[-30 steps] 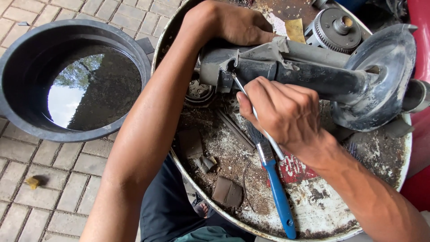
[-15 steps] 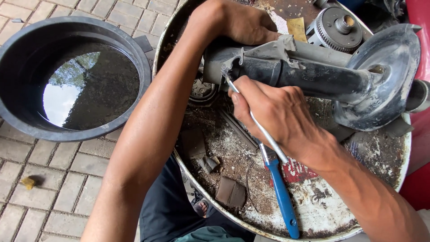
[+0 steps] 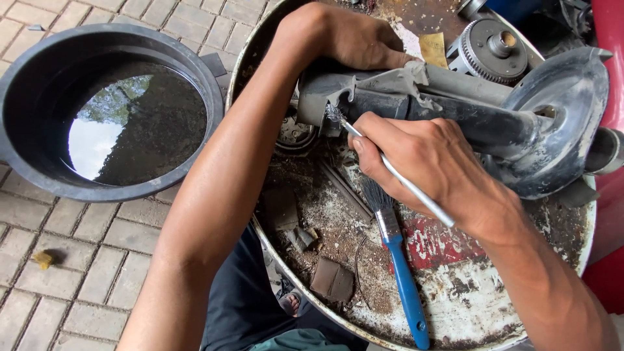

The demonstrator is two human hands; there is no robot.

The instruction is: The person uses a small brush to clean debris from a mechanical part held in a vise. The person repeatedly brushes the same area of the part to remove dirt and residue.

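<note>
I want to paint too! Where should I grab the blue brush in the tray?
Probably by its blue handle, from above. The paintbrush lies flat in the tray with that long handle free and pointing toward you, while its bristles are tucked under the right hand.

So counting it up: two hands, left hand (image 3: 344,39) and right hand (image 3: 429,162). Two brushes, a thin metal-handled brush (image 3: 390,170) and a blue-handled paintbrush (image 3: 400,273). One grey machine housing (image 3: 468,104), one gear part (image 3: 489,51), one round metal tray (image 3: 520,305), one black tub (image 3: 39,175).
</note>
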